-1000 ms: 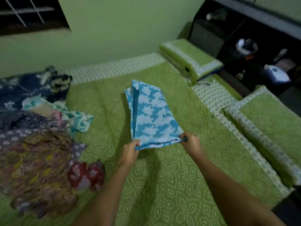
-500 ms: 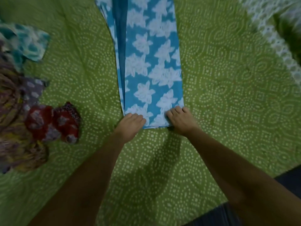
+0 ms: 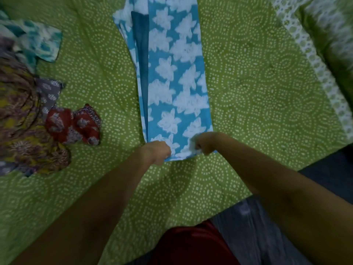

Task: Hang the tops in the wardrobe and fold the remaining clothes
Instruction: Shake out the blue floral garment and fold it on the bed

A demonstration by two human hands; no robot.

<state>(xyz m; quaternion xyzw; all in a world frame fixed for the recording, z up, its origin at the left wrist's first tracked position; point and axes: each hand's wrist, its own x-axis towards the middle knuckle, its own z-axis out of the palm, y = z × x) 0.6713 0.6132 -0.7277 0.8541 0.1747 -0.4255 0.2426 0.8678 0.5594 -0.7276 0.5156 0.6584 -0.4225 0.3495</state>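
Bedspread (image 3: pixel 248 88): the green dotted cover fills your view and serves as the flat folding surface, which is why the garment is spread out along it.
Unsorted pile (image 3: pixel 21 119): heaped at your nine o'clock, well apart from the piece in hand, so it does not tangle with the fold; a red printed piece (image 3: pixel 73 126) lies at its near edge and a teal patterned piece (image 3: pixel 41 42) at ten o'clock.
Pillow (image 3: pixel 332 44): at two o'clock by the bed's patterned border, clear of the work.
Blue floral garment (image 3: pixel 177 77): already doubled lengthwise into a long strip, running from twelve o'clock down to your hands at centre; darker inner cloth shows along its left side.
Left hand (image 3: pixel 157 152): fingers curled, clamped on the near left corner of the strip.
Right hand (image 3: pixel 205 143): bunched around the near right corner, a little apart from the left.
Likely reason: you hold both corners to keep the layers aligned, probably ready to carry this end toward twelve o'clock.
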